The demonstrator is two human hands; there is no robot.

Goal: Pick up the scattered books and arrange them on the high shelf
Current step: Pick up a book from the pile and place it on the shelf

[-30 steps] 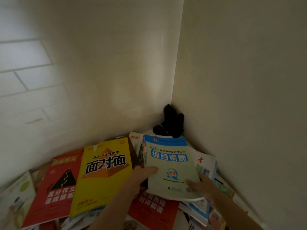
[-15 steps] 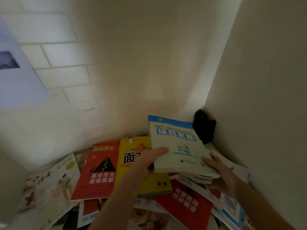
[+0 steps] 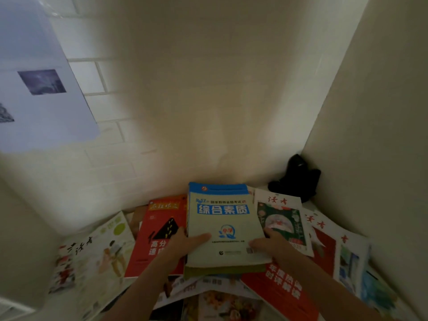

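I had the pale green book (image 3: pixel 225 225) gripped at its near corners, left hand (image 3: pixel 185 245) and right hand (image 3: pixel 269 243) thumbs on top, over the scattered pile by the shelf's (image 3: pixel 310 205) back-right corner. Gathering step, I judged; next it needed squaring down onto a stack.

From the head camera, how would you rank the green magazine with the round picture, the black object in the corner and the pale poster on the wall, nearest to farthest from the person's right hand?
1. Green magazine with the round picture: just beside the right hand.
2. Black object: back in the corner, to the right.
3. Pale poster: high on the left wall.
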